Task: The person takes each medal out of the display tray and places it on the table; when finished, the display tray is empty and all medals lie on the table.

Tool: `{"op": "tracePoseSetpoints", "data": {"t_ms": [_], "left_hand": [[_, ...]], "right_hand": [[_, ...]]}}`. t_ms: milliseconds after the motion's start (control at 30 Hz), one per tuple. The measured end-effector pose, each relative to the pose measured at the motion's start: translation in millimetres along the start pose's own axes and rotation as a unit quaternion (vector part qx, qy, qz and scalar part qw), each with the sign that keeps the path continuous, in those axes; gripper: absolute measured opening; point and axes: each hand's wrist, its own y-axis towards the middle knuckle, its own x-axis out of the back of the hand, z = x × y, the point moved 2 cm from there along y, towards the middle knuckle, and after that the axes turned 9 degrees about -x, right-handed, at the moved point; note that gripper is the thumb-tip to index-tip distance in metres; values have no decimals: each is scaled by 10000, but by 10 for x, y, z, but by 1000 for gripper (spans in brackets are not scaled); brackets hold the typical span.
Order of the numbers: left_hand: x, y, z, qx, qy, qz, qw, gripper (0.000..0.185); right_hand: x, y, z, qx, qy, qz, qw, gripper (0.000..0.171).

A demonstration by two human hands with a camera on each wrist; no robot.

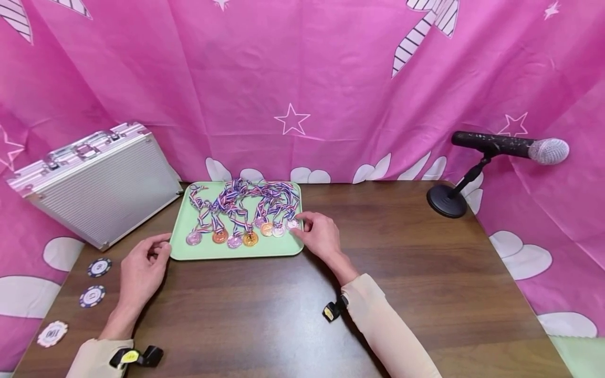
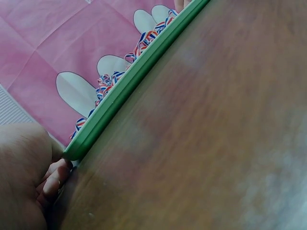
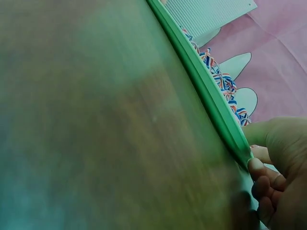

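Observation:
A light green tray (image 1: pixel 227 251) lies on the brown table and carries several medals (image 1: pixel 235 240) with red, white and blue ribbons (image 1: pixel 246 197). My left hand (image 1: pixel 159 251) is at the tray's front left corner. In the left wrist view its curled fingers (image 2: pixel 53 179) touch the tray rim (image 2: pixel 134 86) at that corner. My right hand (image 1: pixel 302 228) holds the front right corner, thumb over the rim beside a silver medal (image 1: pixel 292 224). The right wrist view shows its fingers (image 3: pixel 261 177) curled under the tray edge (image 3: pixel 201 81).
A closed aluminium case (image 1: pixel 94 181) lies tilted at the back left. Three poker chips (image 1: pixel 92 296) sit along the table's left edge. A microphone (image 1: pixel 510 146) on a round stand (image 1: pixel 446 202) is at the back right. Pink star cloth hangs all around.

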Motion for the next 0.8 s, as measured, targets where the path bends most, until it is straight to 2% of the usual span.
{"op": "tracePoseSetpoints", "data": {"t_ms": [133,300,567,800], "left_hand": [[1,0,-2,-48,17,16,10000,28],[4,-8,5,-25,9,13,10000,29],[14,-3,-15,5,2,22,10000,28],[11,-1,-9,19,36,68,10000,29]], "right_hand": [[-44,2,-3,24,-250,-148,9996,37],[-60,-18,9,-27,-209,-206,9996,35],[-32,-18,4,-41,359,-264,9990,28],[2,-22,10,172,946,-376,9947,10]]}}
